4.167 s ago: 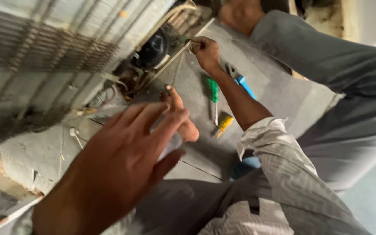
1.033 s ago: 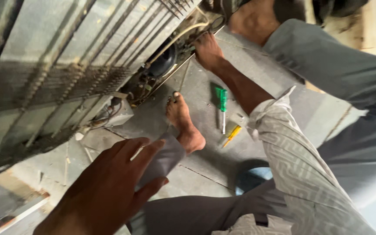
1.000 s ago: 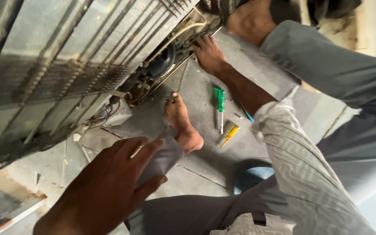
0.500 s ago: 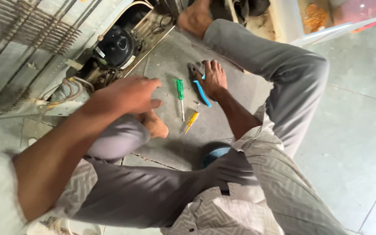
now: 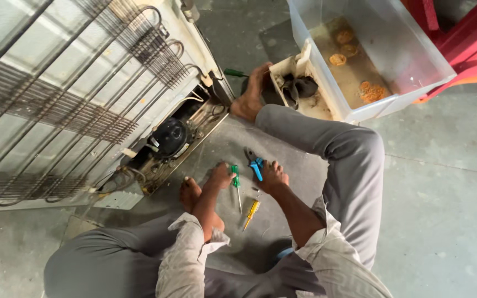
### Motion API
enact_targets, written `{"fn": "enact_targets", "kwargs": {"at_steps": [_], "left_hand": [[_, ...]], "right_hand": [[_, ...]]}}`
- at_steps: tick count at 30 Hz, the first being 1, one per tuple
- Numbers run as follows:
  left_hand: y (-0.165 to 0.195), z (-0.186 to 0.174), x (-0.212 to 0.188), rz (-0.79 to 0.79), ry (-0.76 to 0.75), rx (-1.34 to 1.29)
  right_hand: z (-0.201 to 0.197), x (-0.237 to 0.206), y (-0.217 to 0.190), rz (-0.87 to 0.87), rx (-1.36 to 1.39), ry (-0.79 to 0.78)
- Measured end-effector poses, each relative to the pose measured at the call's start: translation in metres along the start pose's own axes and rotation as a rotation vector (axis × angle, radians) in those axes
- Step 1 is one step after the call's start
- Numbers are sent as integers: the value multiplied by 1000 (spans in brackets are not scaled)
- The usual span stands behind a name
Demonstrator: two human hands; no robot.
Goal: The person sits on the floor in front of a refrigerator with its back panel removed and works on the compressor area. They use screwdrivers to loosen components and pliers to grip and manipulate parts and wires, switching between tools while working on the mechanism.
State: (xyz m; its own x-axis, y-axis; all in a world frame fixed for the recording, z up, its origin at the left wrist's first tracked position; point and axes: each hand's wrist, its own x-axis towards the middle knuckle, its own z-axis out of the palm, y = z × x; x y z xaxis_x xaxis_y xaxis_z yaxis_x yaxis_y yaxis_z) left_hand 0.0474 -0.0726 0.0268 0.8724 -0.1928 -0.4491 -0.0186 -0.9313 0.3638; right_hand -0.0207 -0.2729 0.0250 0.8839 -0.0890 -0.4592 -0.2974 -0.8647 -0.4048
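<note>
Fingers of the left hand [image 5: 222, 176] are curled down onto the green-handled screwdriver [image 5: 237, 182], though whether they have closed round its handle or only rest on it cannot be told. Those of the right hand [image 5: 273, 175] are bent over the floor just beside the blue-handled pliers [image 5: 255, 164], touching or nearly touching the handles; a firm pinch is not shown. All three tools are laid on the concrete floor [image 5: 443, 182] in front of the black compressor [image 5: 169, 135], which is set in the open base of the tipped refrigerator [image 5: 56, 83]. The green-handled screwdriver lies nearest the compressor, the pliers a little further off, and a yellow-handled screwdriver [image 5: 251, 212] further again, towards the seated person. A bare foot [image 5: 190, 194] is planted on the near side of the compressor, close to the left hand.

To pick up the tools well, each handle would best be gripped fully along its length rather than at the tip, so that the shaft is not swung against the loose wiring [image 5: 120, 179] beside the compressor. The pliers should be lifted by both handles together, so that they are kept from falling open. A clear plastic bin [image 5: 409, 83] stands well beyond the compressor and need not be disturbed
</note>
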Motion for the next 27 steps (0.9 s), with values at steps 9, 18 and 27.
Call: {"fn": "enact_targets", "kwargs": {"at_steps": [9, 18, 27], "left_hand": [[13, 7, -5, -114, 6, -128], [3, -59, 21, 298, 781, -212], [-24, -162, 28, 361, 914, -90]], "right_hand": [[3, 10, -4, 41, 12, -81], [8, 15, -6, 65, 35, -103], [15, 14, -10, 77, 65, -111]]}}
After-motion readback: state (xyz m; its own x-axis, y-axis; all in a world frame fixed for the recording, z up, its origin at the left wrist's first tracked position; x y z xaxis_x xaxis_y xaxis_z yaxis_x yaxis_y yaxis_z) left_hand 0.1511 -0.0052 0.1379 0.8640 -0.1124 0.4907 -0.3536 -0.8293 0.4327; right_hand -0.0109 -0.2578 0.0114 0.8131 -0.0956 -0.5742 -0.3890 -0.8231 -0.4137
